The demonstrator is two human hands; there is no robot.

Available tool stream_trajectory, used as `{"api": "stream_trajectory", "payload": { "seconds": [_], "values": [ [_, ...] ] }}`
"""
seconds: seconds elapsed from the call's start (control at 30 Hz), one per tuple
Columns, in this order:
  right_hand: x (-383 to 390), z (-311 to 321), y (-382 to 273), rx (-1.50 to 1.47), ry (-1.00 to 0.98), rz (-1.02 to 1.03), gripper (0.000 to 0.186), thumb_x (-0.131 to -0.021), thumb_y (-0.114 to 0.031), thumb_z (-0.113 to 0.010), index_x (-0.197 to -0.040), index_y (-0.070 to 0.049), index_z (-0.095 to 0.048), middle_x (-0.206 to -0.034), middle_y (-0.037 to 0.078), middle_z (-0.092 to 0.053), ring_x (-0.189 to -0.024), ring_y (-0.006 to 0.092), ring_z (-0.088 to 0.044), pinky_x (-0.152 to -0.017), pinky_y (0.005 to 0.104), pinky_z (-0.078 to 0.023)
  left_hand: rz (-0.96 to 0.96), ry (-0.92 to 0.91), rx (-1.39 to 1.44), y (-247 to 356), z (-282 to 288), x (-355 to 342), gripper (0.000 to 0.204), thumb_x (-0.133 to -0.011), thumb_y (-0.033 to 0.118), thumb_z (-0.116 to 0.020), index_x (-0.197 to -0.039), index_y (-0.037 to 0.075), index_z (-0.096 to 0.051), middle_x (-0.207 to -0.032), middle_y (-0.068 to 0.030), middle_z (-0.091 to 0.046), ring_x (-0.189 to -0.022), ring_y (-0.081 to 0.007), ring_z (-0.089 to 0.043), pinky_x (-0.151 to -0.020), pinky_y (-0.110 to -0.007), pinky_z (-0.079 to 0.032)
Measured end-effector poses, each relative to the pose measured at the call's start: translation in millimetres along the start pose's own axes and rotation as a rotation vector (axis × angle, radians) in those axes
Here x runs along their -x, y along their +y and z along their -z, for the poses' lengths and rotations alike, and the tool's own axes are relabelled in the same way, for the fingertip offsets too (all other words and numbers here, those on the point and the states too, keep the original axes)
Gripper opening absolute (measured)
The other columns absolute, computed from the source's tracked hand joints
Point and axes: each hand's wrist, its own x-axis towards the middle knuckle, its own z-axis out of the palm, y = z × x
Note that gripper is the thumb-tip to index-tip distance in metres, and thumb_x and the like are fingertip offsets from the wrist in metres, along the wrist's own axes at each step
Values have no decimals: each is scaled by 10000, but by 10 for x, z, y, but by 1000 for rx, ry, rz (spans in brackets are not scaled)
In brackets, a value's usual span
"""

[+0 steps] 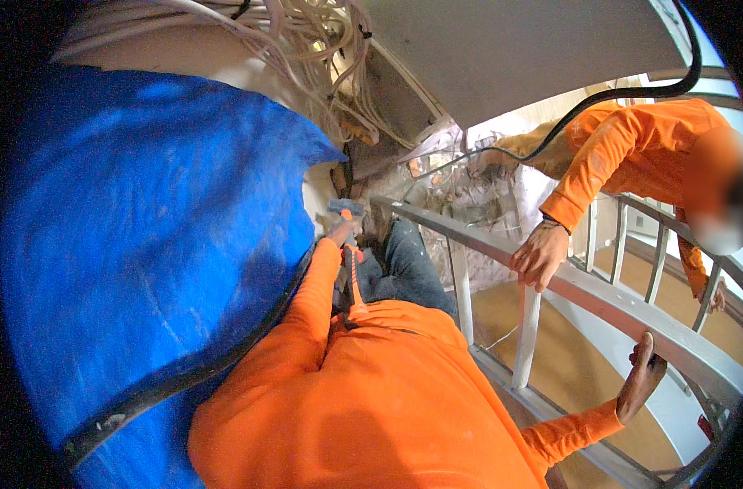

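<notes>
My left hand [339, 233] is closed around a hammer [345, 207] with a grey head and an orange neck, held out in front of my body. An orange striped strap [356, 281] runs between the hammer and my waist. Out to the right, my right hand [642, 376] grips the side rail of a metal ladder [469, 236], thumb up against the rail and fingers partly hidden. Farther along that same rail rests a co-worker's hand [542, 253], from an orange sleeve.
A blue sheet [160, 236] covers the left side, with a thick black hose [176, 387] along its edge. Bundled white cables [298, 49] hang at the far side. Broken rubble [461, 191] lies beyond the ladder. A black cable [587, 102] crosses in front of the co-worker [632, 147].
</notes>
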Motion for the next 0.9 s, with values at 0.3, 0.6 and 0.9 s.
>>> {"api": "stream_trajectory", "payload": {
  "seconds": [0.3,0.6,0.9],
  "values": [
    [-188,-55,-366,-531,479,-151,562,-882,-506,-657,-1144,-15,-579,-1061,130,-598,-876,181,-566,-766,313,-513,101,159,-166,-96,-82,-3,196,-680,281,-665,-773,125,-591,-640,-12,-522,-502,-166,-502,-453,-309,-412],
    [-509,4,-624,-493,760,-94,536,-789,-340,-765,-1104,53,-581,-934,129,-630,-794,226,-620,-673,370,-531,44,36,-341,-10,-75,159,209,-770,259,-630,-743,52,-614,-675,-36,-559,-577,-181,-529,-524,-347,-435],
    [-792,93,-491,-459,836,-9,618,-788,-386,-714,-1130,118,-610,-1157,206,-627,-937,297,-636,-793,423,-510,-220,-73,-504,-254,55,-325,228,-704,285,-637,-686,60,-604,-730,-55,-604,-651,-205,-553,-615,-367,-431]
  ]
}}
